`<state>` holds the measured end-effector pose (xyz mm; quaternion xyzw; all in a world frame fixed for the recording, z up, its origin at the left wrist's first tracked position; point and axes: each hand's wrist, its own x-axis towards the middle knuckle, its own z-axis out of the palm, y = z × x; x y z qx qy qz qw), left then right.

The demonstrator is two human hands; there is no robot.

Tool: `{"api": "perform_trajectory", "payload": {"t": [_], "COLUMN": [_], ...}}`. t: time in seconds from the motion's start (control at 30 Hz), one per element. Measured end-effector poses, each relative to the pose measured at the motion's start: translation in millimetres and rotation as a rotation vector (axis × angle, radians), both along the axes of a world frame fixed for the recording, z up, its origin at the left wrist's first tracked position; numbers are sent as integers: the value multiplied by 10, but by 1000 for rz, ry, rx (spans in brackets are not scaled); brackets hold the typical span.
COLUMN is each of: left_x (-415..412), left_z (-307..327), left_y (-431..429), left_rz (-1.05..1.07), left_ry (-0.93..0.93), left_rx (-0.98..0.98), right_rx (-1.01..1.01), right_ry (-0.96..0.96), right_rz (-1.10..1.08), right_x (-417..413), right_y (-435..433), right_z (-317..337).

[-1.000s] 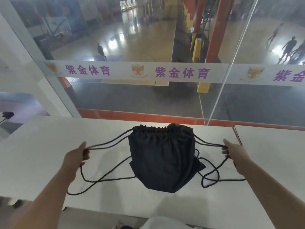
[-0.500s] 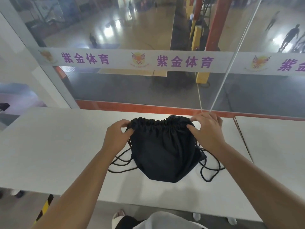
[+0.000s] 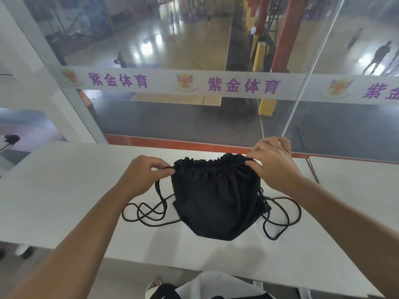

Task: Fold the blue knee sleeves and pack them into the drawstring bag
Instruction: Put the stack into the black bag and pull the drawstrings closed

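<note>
A black drawstring bag (image 3: 218, 197) lies on the white table (image 3: 64, 190), its gathered mouth pointing away from me and cinched tight. My left hand (image 3: 142, 175) pinches the left corner of the mouth where the cord comes out. My right hand (image 3: 274, 162) pinches the right corner of the mouth. Black cords (image 3: 146, 212) lie in loose loops on the table at the bag's left, and more cords (image 3: 282, 216) loop at its right. No blue knee sleeves are visible; the bag looks full.
A glass wall (image 3: 194, 117) with a white banner rises just behind the table's far edge. A second white table (image 3: 356, 186) joins on the right. The near table edge is close to my body.
A second ago both hands held the cords stretched wide apart. They then came in to the bag's mouth, and the cords dropped into slack loops on the table.
</note>
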<state>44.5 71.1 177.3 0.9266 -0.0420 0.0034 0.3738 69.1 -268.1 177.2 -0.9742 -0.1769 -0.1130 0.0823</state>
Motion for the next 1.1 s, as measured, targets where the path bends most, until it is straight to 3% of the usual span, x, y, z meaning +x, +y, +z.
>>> {"api": "perform_trajectory", "payload": {"t": [0.13, 0.27, 0.4, 0.53, 0.63, 0.73, 0.83, 0.97, 1.1], "left_x": [18, -12, -114, -170, -191, -172, -149, -199, -41], "left_z": [545, 1106, 1220, 842, 422, 83, -202, -422, -423], "left_y": [-56, -78, 43, 405, 392, 222, 164, 21, -246], "left_rz": [43, 51, 96, 190, 211, 227, 197, -34, -118], "left_ry": [-181, -382, -460, -370, -273, -185, -44, 287, 319], "left_rx": [9, -72, -101, -23, -69, -178, -165, -136, -201], "right_rx": [-12, 104, 223, 126, 91, 245, 355, 606, 709], "right_ry": [-49, -377, -490, -175, -142, -114, 138, 484, 566], "right_rz": [66, 84, 25, -201, -202, -241, -293, -234, -142], "right_x": [61, 41, 47, 136, 99, -6, -87, -217, -168], "right_y": [-49, -95, -338, -799, -842, -785, -735, -610, -350], "right_z": [523, 950, 1108, 696, 189, -144, -393, -538, -506]}}
